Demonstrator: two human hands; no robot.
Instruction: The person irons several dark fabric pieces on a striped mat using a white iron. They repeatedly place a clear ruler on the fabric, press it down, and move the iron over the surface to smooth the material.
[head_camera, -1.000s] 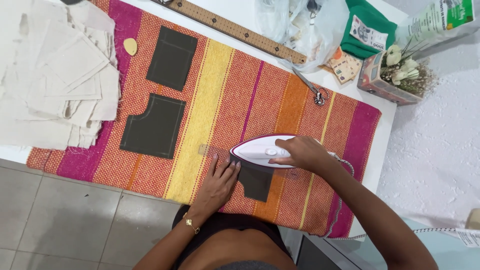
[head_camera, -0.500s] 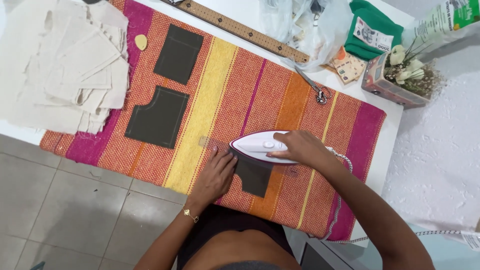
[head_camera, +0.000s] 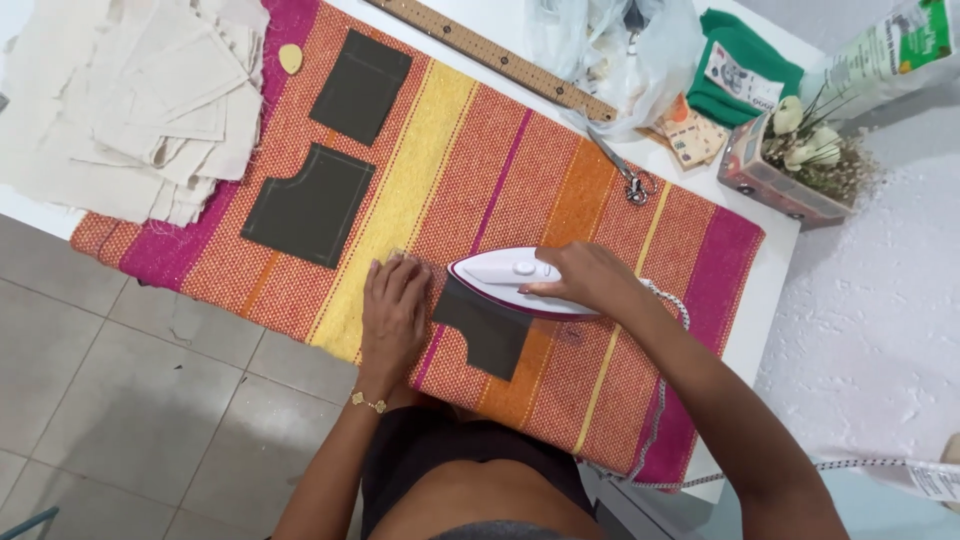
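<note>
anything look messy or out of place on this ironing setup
Mostly tidy. The cream fabric pieces lie in a loose, uneven heap that overhangs the striped cloth's left end. The scissors rest half on that cloth. The right hand holds the iron flat on a dark fabric piece.

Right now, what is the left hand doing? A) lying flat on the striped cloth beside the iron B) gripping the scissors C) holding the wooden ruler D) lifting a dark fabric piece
A: the left hand lies palm-down on the striped cloth, just left of the iron that the right hand grips.
</note>
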